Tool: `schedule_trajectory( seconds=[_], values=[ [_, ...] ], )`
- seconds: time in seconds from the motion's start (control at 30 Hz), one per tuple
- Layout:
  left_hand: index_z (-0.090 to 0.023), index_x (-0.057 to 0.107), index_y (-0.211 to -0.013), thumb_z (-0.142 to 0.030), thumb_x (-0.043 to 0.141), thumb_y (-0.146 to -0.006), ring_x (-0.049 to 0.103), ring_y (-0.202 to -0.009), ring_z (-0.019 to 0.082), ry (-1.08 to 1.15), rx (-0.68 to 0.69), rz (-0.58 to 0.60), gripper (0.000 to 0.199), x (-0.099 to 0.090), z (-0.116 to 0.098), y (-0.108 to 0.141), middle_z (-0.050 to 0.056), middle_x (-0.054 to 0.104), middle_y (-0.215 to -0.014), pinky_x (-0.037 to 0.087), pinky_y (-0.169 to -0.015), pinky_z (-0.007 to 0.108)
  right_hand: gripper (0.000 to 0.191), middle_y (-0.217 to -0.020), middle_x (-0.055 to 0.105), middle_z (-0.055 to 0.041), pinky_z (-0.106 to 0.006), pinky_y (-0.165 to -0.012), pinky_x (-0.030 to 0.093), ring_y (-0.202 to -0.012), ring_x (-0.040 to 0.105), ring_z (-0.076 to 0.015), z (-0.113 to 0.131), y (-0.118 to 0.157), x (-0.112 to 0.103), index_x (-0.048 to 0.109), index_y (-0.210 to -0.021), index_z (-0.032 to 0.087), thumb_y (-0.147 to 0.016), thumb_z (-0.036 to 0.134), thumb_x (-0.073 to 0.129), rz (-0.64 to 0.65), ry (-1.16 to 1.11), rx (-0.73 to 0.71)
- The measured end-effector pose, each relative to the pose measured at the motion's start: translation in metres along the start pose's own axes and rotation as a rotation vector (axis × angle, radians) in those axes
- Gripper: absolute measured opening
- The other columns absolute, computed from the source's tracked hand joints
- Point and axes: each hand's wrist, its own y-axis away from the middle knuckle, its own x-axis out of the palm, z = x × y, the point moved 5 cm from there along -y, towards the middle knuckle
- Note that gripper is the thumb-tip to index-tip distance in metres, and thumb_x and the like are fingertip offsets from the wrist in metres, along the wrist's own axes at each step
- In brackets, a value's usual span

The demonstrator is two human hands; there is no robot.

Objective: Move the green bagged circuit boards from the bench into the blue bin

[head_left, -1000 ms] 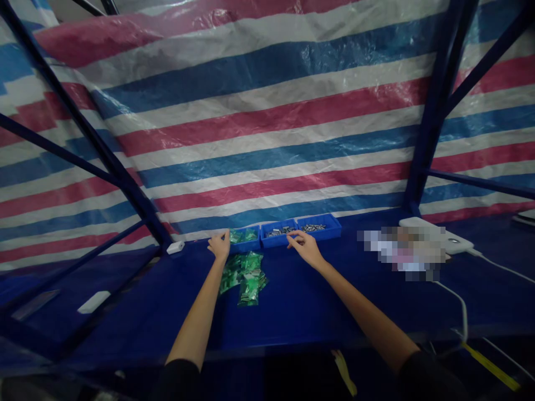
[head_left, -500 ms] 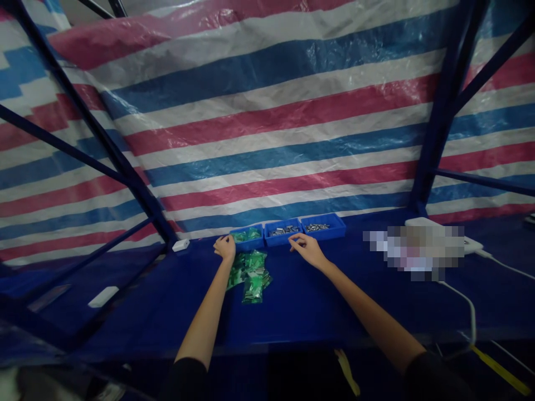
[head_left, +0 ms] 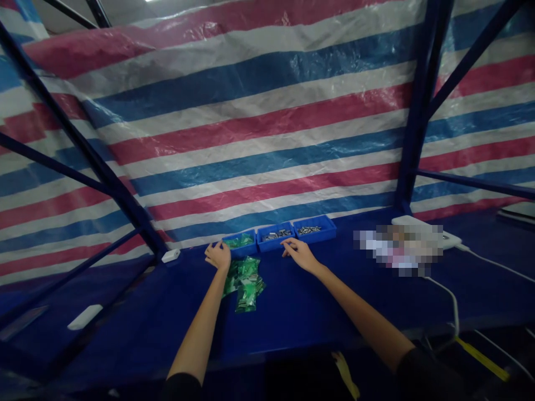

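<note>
My left hand (head_left: 218,255) is at the left end of a row of blue bins, beside the bin of green packets (head_left: 240,241); its fingers are bent and apart, with nothing visible in them. My right hand (head_left: 300,254) hovers in front of the middle bin, which holds small metal parts (head_left: 276,234). Its thumb and index finger come close together, and whatever may be between them is too small to make out. The right bin holds more small metal pieces (head_left: 309,229). Green plastic packets (head_left: 247,285) lie in a pile on the blue table (head_left: 292,317) between my forearms.
A small white box (head_left: 171,255) stands by the left frame post, and a longer white object (head_left: 85,317) lies further left. On the right are a white device (head_left: 453,238) with a cable and a pixelated patch. A striped sheet (head_left: 267,122) hangs behind the table.
The view has shifted slightly, so the scene sits further left. My left hand's fingers have spread a little. My right hand stays near the middle bin.
</note>
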Motion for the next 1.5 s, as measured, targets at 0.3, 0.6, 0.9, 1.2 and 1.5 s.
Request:
schedule_trajectory(
  seconds=[0.3, 0.6, 0.9, 1.2, 1.5],
  values=[
    [-0.013, 0.051, -0.121, -0.032, 0.043, -0.079, 0.043, -0.12, 0.038, -0.072, 0.072, 0.235, 0.047, 0.015, 0.0, -0.011, 0.021, 0.055, -0.122, 0.03, -0.095, 0.058, 0.024, -0.069, 0.07, -0.0003, -0.026, -0.064, 0.047, -0.064, 0.065, -0.0151, 0.004, 0.003, 0.002, 0.062, -0.097, 0.022, -0.086, 0.037, 0.047, 0.062, 0.078, -0.007],
    [-0.015, 0.047, -0.126, -0.045, 0.043, -0.08, 0.044, -0.121, 0.036, -0.03, 0.122, 0.296, 0.054, 0.01, -0.001, -0.015, 0.02, 0.052, -0.128, 0.034, -0.094, 0.055, 0.021, -0.068, 0.069, 0.0014, -0.022, -0.055, 0.042, -0.06, 0.063, -0.0139, -0.001, 0.006, 0.004, 0.063, -0.097, 0.024, -0.084, 0.034, 0.048, 0.129, 0.17, 0.016],
    [-0.019, 0.017, -0.143, -0.064, 0.042, -0.076, 0.021, -0.135, 0.033, 0.008, 0.339, 0.331, 0.085, -0.03, 0.015, 0.039, 0.017, 0.023, -0.147, 0.025, -0.103, 0.055, 0.023, -0.089, 0.066, -0.0025, -0.025, -0.066, 0.047, -0.07, 0.061, -0.0135, 0.003, 0.009, 0.01, 0.065, -0.096, 0.023, -0.076, 0.033, 0.06, 0.192, 0.303, -0.103],
    [-0.028, 0.041, -0.134, -0.069, 0.037, -0.075, 0.014, -0.138, 0.033, -0.27, 0.556, 0.618, 0.072, -0.022, 0.026, 0.108, 0.006, 0.024, -0.149, 0.012, -0.107, 0.055, 0.03, -0.097, 0.062, -0.0044, -0.029, -0.076, 0.045, -0.082, 0.059, -0.0152, 0.004, 0.016, 0.014, 0.064, -0.1, 0.023, -0.074, 0.037, 0.064, 0.299, 0.373, -0.158],
    [-0.02, 0.045, -0.132, -0.059, 0.03, -0.081, 0.022, -0.135, 0.035, -0.237, 0.522, 0.449, 0.066, -0.011, -0.003, 0.163, 0.013, 0.031, -0.146, 0.02, -0.105, 0.054, 0.056, -0.108, 0.061, -0.0089, -0.037, -0.084, 0.042, -0.099, 0.055, -0.0234, 0.01, 0.025, 0.015, 0.059, -0.115, 0.022, -0.072, 0.058, 0.06, 0.336, 0.487, -0.111]
  ],
)
